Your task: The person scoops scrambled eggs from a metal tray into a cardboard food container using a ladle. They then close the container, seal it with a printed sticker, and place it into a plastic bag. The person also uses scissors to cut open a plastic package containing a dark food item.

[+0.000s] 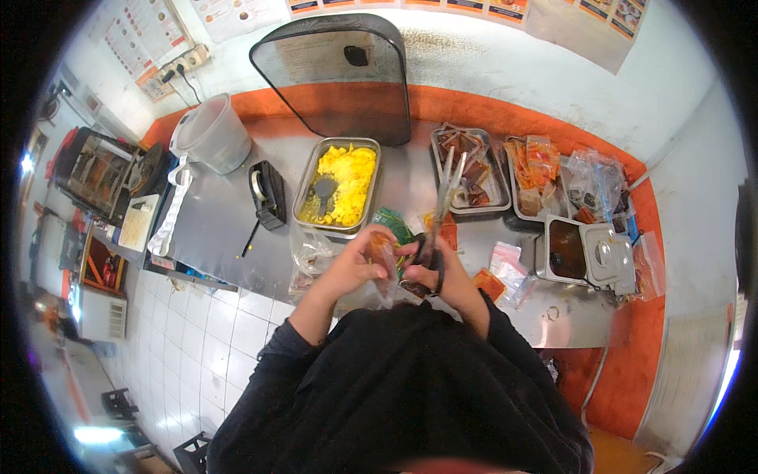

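Note:
My left hand [352,267] pinches a small clear plastic bag of orange-brown sauce [384,257] in front of my body. Close beside it, my right hand [455,278] is closed round the black handles of a pair of scissors [447,192]. Their long metal blades point up and away from me, slightly apart at the tips. Behind both hands lies a green packet [392,224], partly covered by them. An orange sauce sachet [446,231] is on the table just past the scissors. Another orange sachet [489,283] lies right of my right hand.
A metal tray [298,207] holds yellow food and a grey scoop [324,190]. Trays of sauce sachets [478,208] stand at the back right, near a lidded steel container [565,246]. Left are a tape dispenser [267,194] and plastic tub [212,134]; a mesh cover [335,75] leans against the wall.

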The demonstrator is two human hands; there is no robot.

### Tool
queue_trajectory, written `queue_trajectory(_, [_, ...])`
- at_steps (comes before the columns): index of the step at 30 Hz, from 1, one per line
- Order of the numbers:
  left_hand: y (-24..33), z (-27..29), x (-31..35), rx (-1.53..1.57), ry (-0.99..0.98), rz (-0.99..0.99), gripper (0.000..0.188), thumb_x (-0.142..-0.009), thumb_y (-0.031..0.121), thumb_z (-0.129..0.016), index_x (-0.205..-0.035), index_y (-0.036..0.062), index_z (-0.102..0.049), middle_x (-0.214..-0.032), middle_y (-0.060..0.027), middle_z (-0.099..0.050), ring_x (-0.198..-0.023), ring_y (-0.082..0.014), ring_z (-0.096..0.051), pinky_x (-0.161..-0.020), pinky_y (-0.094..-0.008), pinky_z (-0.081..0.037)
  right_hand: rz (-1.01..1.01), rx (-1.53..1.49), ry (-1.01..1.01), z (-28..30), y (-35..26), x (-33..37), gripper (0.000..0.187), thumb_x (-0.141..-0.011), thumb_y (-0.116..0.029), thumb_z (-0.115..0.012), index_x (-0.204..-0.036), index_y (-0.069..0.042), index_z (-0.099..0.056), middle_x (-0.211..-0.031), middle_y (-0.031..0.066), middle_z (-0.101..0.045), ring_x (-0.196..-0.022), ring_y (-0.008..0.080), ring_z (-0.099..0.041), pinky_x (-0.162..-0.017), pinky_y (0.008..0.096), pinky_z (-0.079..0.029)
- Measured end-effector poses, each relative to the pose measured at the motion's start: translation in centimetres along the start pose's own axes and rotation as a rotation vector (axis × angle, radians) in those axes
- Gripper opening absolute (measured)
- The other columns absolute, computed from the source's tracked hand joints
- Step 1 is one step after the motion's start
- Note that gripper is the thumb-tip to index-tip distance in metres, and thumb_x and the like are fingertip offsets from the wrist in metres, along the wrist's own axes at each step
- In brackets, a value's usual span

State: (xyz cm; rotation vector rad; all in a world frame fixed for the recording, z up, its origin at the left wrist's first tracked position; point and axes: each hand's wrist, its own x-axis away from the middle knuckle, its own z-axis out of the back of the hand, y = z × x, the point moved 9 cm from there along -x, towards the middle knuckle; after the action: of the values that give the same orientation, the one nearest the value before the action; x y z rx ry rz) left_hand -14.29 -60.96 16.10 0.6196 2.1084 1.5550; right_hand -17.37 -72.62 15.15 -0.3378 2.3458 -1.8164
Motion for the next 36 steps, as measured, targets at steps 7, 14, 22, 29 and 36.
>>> queue_trajectory(7, [-2.2, -1.4, -1.5, -0.035, -0.013, 0.008, 0.084, -0.052, 0.038, -0.086, -0.112, 0.0112, -0.033, -0.107, -0.0026, -0.044, -0.102, -0.0155, -0.050, -0.085, -0.0291, -0.044, -0.078, -0.137, 0.051, 0.3, 1.4, 0.9, 0.048, -0.077, -0.013, -0.072, -0.116, -0.004, -0.045, -0.098, 0.0023, -0.057, -0.088, 0.0113, -0.057, -0.079, 0.0264, -0.046])
queue_trajectory(14, [-1.6, -1.3, -1.1, 0.078, 0.168, -0.007, 0.066, -0.066, 0.010, -0.082, -0.113, 0.0108, -0.034, -0.099, -0.0028, -0.053, -0.097, -0.0155, -0.055, -0.084, -0.0303, -0.046, 0.099, 0.020, 0.346, 3.3, -0.5, 2.1, 0.042, -0.074, -0.009, -0.073, -0.106, -0.006, -0.045, -0.090, 0.0006, -0.050, -0.083, 0.0103, -0.051, -0.076, 0.0253, -0.043])
queue_trajectory(22, [2.1, -3.6, -0.6, -0.827, -0.377, -0.311, 0.041, -0.076, -0.002, -0.070, -0.104, 0.0064, -0.040, -0.104, -0.0085, -0.055, -0.096, -0.0146, -0.057, -0.081, -0.0249, -0.045, 0.164, 0.510, 0.032, 6.6, -7.7, 0.8, 0.037, -0.072, -0.001, -0.068, -0.099, -0.005, -0.044, -0.084, 0.0013, -0.047, -0.077, 0.0094, -0.045, -0.068, 0.0252, -0.041])
queue_trajectory(29, [-0.6, -6.5, -2.5, 0.120, -0.151, 0.016, 0.061, -0.075, -0.014, -0.063, -0.118, 0.0126, -0.027, -0.117, -0.0091, -0.048, -0.099, -0.0169, -0.056, -0.083, -0.0278, -0.048, 0.136, 0.424, -0.008, 5.8, -9.7, -1.7, 0.031, -0.074, 0.001, -0.070, -0.089, -0.006, -0.043, -0.080, -0.0012, -0.049, -0.075, 0.0067, -0.046, -0.067, 0.0219, -0.040])
queue_trajectory(36, [-0.4, -2.4, -3.1, -0.232, 0.049, -0.017, 0.026, -0.079, -0.001, -0.068, -0.102, 0.0063, -0.058, -0.107, -0.0025, -0.056, -0.089, -0.0102, -0.057, -0.077, -0.0240, -0.047, 0.125, 0.341, 0.333, 13.0, -7.6, 2.1, 0.028, -0.078, -0.013, -0.072, -0.092, -0.005, -0.049, -0.083, 0.0019, -0.055, -0.079, 0.0102, -0.053, -0.070, 0.0243, -0.044])
